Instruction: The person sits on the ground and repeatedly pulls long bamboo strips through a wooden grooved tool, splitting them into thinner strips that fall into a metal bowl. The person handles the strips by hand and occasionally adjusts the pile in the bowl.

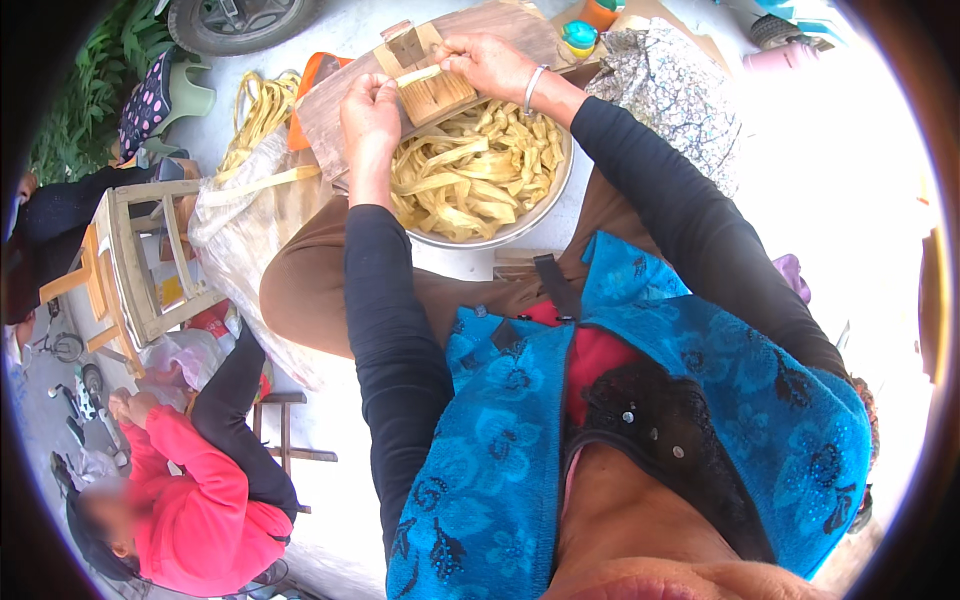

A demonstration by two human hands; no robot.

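A short pale yellow strip (418, 76) is stretched between my two hands, above a small wooden block (431, 97) on a wide wooden board (330, 131). My left hand (371, 112) pinches its left end between thumb and fingers. At the other end, my right hand (480, 64), with a silver bangle at the wrist, grips it the same way. The board lies over the far part of a round metal basin (491, 241), which holds many knotted yellow strips (480, 176).
Long yellow strips (262, 105) lie beyond clear plastic sheeting (247, 195) at left. A wooden stool (120, 262) and a seated person in a pink top (202, 502) are further left. Patterned cloth (667, 97) and a teal-lidded container (579, 37) stand at the right.
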